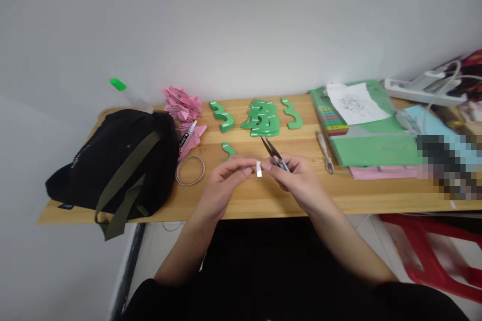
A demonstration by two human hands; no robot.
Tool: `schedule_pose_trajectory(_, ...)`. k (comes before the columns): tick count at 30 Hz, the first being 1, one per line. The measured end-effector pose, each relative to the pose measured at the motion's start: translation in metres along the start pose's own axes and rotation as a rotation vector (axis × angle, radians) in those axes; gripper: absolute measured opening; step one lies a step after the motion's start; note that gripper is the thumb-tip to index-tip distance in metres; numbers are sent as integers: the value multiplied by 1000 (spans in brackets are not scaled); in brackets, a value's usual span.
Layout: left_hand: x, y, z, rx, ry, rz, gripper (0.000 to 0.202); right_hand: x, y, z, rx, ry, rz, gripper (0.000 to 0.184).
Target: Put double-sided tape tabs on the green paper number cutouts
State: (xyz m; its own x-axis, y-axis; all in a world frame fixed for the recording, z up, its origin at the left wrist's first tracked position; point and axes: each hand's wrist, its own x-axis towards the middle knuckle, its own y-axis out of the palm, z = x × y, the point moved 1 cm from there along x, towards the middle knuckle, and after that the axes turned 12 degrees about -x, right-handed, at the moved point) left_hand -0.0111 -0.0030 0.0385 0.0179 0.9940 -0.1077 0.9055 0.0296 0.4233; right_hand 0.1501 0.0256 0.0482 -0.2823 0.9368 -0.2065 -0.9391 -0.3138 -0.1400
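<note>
Pinching a white strip above the table between nearly closed left hand and right hand, also clasping scissors in the curled right, and perhaps risking a crease or drop from a slack grip, or a nick from parted blades so close by.

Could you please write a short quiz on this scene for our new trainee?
1. What colour is the small strip between the left hand and the right hand? A) pink B) white C) green
2. Which hand holds the scissors?
3. True or false: the black bag lies to the left of both hands.

Key: 1. B. 2. The right hand. 3. True.
</note>
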Motion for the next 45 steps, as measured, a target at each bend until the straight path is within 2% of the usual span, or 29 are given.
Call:
schedule_pose_trajectory(4, 2, 11, -1, 211, 141, 50, 17, -6, -5, 4, -46, -8, -66, 31)
schedule_pose_trajectory(9, -2, 22, -8, 648, 468, -3, 22, -3, -16, 0, -105, -26, -92, 29)
schedule_pose_trajectory(11, -1, 25, -8, 737, 545, -27, 23, -2, -19, -1, -105, -32, -100, 28)
schedule_pose_trajectory(13, 1, 26, -7, 722, 505, -19, 19, -1, -21, -1, -100, -32, -108, 29)
schedule_pose_trajectory(18, 11, 27, -3, 456, 253, 48, 9, 0, -23, -2, -118, -22, -135, 31)
schedule_pose_trajectory(23, 17, 29, -2, 370, 171, 17, 7, 1, -25, -3, -89, -14, -108, 29)
schedule_pose_trajectory(27, 19, 31, -1, 343, 132, 15, 7, 2, -25, -3, -94, -1, -109, 30)
schedule_pose_trajectory(32, 27, 29, 2, 240, 74, -38, 9, 3, -25, -9, -58, 6, -210, 45)
schedule_pose_trajectory(37, 42, 26, 6, 125, 112, -160, 14, -1, -17, -24, 24, 22, -82, 63)
schedule_pose_trajectory(41, 46, 27, 7, 83, 97, -154, 16, -4, -12, -27, 14, 44, -31, 61)
schedule_pose_trajectory(45, 44, 29, 7, 26, 85, -161, 14, -4, -13, -25, 19, 71, -37, 60)
